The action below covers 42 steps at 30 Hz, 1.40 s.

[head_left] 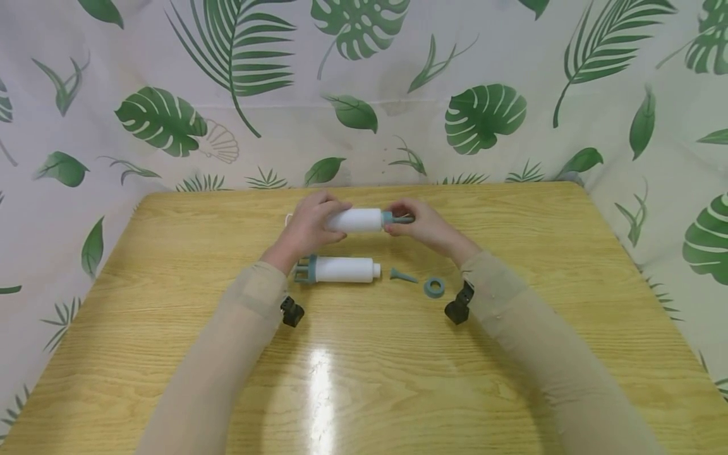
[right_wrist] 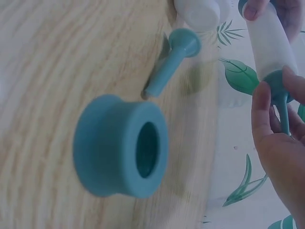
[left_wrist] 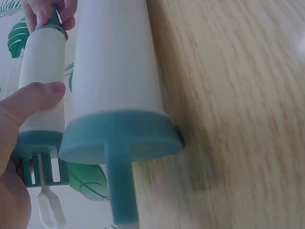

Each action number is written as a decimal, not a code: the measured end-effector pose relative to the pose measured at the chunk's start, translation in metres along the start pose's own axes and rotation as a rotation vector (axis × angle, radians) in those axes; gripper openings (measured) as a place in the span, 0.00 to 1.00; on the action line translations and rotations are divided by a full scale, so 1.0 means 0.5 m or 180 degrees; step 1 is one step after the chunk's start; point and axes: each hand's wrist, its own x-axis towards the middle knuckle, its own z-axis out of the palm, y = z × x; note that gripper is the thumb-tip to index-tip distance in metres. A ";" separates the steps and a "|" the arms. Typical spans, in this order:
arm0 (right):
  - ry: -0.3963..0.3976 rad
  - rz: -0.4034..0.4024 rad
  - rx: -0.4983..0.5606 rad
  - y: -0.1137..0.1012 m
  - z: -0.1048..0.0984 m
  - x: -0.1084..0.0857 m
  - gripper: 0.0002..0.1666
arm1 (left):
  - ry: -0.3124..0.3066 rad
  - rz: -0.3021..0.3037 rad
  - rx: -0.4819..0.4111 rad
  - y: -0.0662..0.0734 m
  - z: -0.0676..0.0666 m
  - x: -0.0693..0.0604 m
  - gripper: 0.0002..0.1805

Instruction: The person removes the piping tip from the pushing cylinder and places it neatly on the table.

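Near the back of the table, my left hand (head_left: 313,222) grips the left part of a white syringe-like tube (head_left: 364,220). In the left wrist view its thumb lies along the barrel, beside a teal slotted end cap (left_wrist: 40,140) from which a white loop (left_wrist: 51,210) sticks out. At the tube's other end, my right hand (head_left: 423,226) pinches a teal collar (right_wrist: 275,83) with fingers and thumb. A thin teal nozzle (right_wrist: 283,114) points out of that collar, between the fingers. Both hands hold the tube roughly level.
A second white tube (head_left: 344,270) with a teal slotted end (head_left: 305,270) lies on the wooden table (head_left: 375,379) in front of the hands. To its right are a loose teal nozzle (head_left: 404,275) and a teal ring (head_left: 435,287). A leaf-patterned cloth (head_left: 398,114) hangs behind.
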 end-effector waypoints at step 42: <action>0.0092 -0.0089 -0.0387 0.034 -0.012 -0.014 0.24 | -0.0659 -0.0398 0.0269 -0.016 0.027 0.018 0.26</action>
